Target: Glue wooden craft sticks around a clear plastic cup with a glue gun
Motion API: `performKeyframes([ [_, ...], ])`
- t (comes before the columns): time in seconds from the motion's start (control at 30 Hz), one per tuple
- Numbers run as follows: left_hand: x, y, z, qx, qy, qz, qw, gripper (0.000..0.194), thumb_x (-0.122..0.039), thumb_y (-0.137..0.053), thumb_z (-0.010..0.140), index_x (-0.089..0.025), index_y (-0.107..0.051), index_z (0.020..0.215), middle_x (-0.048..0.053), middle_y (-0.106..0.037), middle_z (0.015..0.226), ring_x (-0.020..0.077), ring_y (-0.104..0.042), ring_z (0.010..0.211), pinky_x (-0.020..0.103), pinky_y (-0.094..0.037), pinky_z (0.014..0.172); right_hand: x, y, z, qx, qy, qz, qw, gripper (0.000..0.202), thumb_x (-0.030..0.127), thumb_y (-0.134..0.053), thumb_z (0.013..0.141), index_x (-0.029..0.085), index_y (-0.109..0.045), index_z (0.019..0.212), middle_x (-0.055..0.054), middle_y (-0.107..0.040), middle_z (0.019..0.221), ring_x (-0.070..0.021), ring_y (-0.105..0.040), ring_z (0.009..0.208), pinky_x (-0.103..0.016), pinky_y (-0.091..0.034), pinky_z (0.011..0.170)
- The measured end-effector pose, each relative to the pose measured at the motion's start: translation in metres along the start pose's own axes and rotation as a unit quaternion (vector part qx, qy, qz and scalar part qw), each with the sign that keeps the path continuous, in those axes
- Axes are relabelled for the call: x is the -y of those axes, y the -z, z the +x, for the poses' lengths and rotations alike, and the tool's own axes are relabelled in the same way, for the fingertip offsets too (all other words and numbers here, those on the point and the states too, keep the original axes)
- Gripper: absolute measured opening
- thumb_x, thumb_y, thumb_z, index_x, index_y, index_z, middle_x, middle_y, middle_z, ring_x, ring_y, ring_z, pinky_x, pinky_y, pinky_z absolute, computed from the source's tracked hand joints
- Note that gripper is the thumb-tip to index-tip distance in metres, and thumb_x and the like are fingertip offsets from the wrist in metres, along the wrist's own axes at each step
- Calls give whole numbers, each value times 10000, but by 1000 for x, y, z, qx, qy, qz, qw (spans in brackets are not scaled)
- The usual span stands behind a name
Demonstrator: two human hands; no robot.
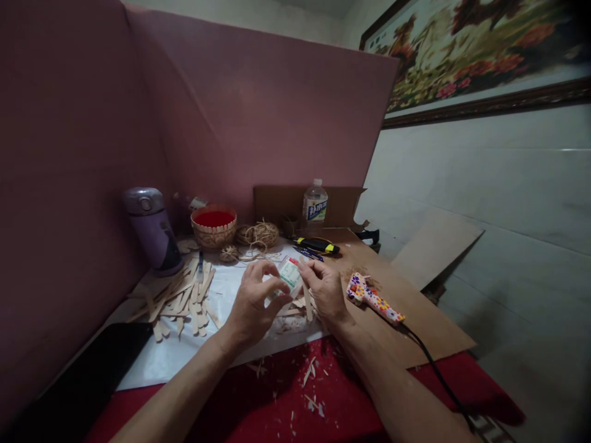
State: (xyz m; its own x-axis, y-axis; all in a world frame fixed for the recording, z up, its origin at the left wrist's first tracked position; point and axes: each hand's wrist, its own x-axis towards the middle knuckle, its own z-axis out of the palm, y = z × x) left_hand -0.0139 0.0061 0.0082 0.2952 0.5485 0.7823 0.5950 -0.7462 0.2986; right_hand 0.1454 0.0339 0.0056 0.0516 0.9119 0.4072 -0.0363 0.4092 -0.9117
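One small printed packet (290, 275) above a littered, red-covered counter (242, 400)

The packet sits between the two hands, tilted, over a white sheet (148, 363). The right hand (325, 292) pinches its upper right edge between thumb and fingers. The left hand (253, 301) curls around the opposite side, thumb and forefinger bent toward it; whether those fingers grip it, I cannot tell. Loose wooden sticks (184, 301) lie heaped to the left, and wood scraps (310, 372) dot the red covering nearer the person. On the right, a flower-patterned glue gun (369, 298) with a black cord rests on a cardboard sheet (429, 332). Behind stand a purple flask (154, 234), a bowl with a red inside (215, 237), bundled twine (261, 235) and a clear labelled bottle (316, 208).
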Motion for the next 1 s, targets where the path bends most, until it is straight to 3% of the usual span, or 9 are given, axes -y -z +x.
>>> performKeyframes([
  [0.1, 0, -3, -1, 3, -3, 29, 1000, 108, -100, -610, 836, -179, -566, 778, 49, -539, 890, 209, -473, 888, 370, -418, 802, -1, 0, 1, 2, -2, -3, 1000, 343, 464, -636, 795, 184, -558, 614, 44, -462, 540, -104, -406, 504, -235, -363, 497],
  [0.27, 4, 0, -1, 4, 2, 18, 1000, 141, -157, -650, 822, -174, -553, 923, 64, -549, 947, 223, -471, 918, 372, -414, 812, -4, 1, 2, -9, -5, 4, 1000, 331, 460, -649, 779, 180, -570, 621, 45, -465, 545, -99, -408, 484, -235, -370, 484],
  [0.33, 4, 1, 0, 18, 3, 21, 1000, 62, -147, -612, 846, -184, -564, 856, 52, -537, 904, 215, -460, 889, 361, -406, 798, -4, 0, 2, 4, -17, 13, 1000, 344, 470, -649, 780, 182, -557, 615, 47, -460, 540, -98, -408, 474, -233, -362, 469],
  [0.5, 3, -3, 0, 37, 32, 8, 999, 153, -111, -541, 858, -195, -526, 730, 53, -549, 839, 219, -442, 842, 361, -380, 767, -3, -1, 1, 6, -31, 25, 999, 347, 478, -672, 763, 176, -578, 620, 50, -462, 535, -93, -402, 479, -225, -350, 460],
  [0.63, 4, -2, 1, 9, 106, -150, 983, 145, -196, -518, 875, -200, -506, 730, 58, -577, 844, 213, -481, 841, 364, -380, 784, -4, 1, 8, -72, -40, 71, 994, 341, 471, -718, 695, 172, -585, 601, 43, -513, 548, -98, -423, 506, -224, -362, 477],
  [0.8, 5, 4, 5, -44, 230, -341, 910, 170, -309, -542, 861, -194, -514, 739, 18, -565, 733, 166, -506, 715, 307, -400, 702, -6, 7, 15, -107, -55, 92, 988, 385, 525, -702, 686, 175, -567, 600, 44, -517, 509, -94, -403, 456, -226, -323, 439],
  [0.9, 10, 7, 6, -97, 290, -315, 899, 174, -304, -603, 800, -193, -525, 692, -17, -531, 624, 148, -485, 622, 285, -387, 643, -6, 10, 16, -115, -53, 93, 988, 403, 538, -702, 694, 180, -551, 590, 57, -487, 472, -88, -384, 430, -224, -298, 427],
  [1.0, 16, 9, 4, -123, 333, -186, 916, 210, -346, -588, 809, -191, -584, 667, 3, -569, 624, 175, -517, 652, 322, -408, 698, -5, 9, 15, -111, -34, 81, 990, 406, 536, -693, 717, 184, -541, 583, 60, -471, 482, -89, -379, 446, -226, -307, 442],
])
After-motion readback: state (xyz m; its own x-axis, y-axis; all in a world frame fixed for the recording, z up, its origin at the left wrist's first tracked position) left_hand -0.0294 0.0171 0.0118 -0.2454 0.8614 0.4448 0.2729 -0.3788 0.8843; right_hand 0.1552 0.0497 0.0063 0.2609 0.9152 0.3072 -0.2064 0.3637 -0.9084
